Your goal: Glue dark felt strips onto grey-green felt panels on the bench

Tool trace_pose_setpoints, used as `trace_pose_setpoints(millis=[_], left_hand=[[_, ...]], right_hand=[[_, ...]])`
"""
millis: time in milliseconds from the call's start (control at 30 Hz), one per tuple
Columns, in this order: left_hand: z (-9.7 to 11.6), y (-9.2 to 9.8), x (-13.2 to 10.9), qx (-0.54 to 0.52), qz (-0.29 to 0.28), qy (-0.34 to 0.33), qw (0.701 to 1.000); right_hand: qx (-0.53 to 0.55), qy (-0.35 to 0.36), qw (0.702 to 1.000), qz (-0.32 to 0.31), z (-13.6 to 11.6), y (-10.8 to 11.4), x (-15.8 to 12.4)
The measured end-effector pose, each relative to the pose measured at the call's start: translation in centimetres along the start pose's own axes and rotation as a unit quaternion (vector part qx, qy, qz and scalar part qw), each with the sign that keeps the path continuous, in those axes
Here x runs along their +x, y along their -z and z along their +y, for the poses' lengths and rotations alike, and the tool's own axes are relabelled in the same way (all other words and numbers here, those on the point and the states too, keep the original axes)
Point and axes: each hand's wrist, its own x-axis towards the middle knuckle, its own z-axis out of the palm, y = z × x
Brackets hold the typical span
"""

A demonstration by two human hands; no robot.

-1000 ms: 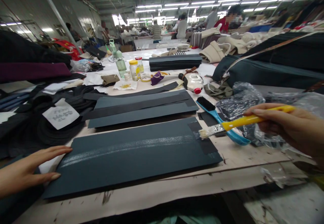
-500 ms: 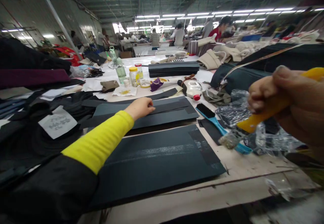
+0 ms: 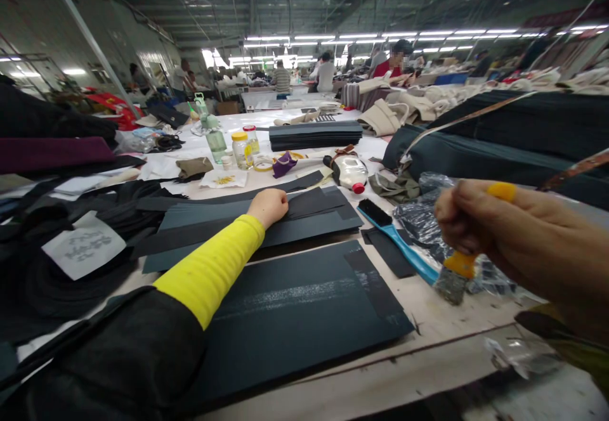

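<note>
My left hand (image 3: 269, 207), in a yellow cuff, is closed at a black strip (image 3: 311, 201) and seems to pinch its edge; the fingertips are hidden. This strip lies over a stack of dark blue-green panels (image 3: 328, 223). Nearer me rests another dark panel (image 3: 304, 326), with a shiny wet-looking band across it and a black patch at its right end. At the right, my right hand (image 3: 495, 231) is wrapped round a yellow-handled paintbrush (image 3: 459, 265). Its worn, crusted bristles point down above the table, right of the panel.
A blue-handled scrubbing brush (image 3: 394, 237) lies between the panels and crumpled clear plastic (image 3: 423, 202). Behind stand a yellow-lidded jar (image 3: 242, 151), a green bottle (image 3: 216, 145) and a red-capped container (image 3: 349, 170). Black fabric pieces (image 3: 85, 300) heap at the left, a dark stack (image 3: 485, 136) at the right.
My right hand has come lower and turned, so the brush's bristles now point down. The black strip under my left hand has shifted and sits differently on the stack. The view has moved slightly.
</note>
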Motion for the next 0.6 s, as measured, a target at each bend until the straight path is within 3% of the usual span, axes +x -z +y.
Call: trace_pose_setpoints(millis=[133,367,500,600], left_hand=[[-0.5,0.7,-1.3,-0.044,0.048,-0.043,0.997],[0.0,3.5,-5.7,-0.126,0.073,-0.134,0.980],[0.3,4.4,-7.6,-0.182,0.047,-0.153,0.970],[0.4,4.9,-8.5,-0.246,-0.008,-0.156,0.956]], right_hand=[[-0.037,-0.046,0.997,-0.046,0.5,-1.1,0.8],[-0.155,-0.002,0.983,-0.097,2.5,-3.7,3.6],[-0.139,-0.012,0.985,-0.106,2.5,-5.3,3.8],[-0.138,0.019,0.986,-0.090,1.4,-5.4,3.0]])
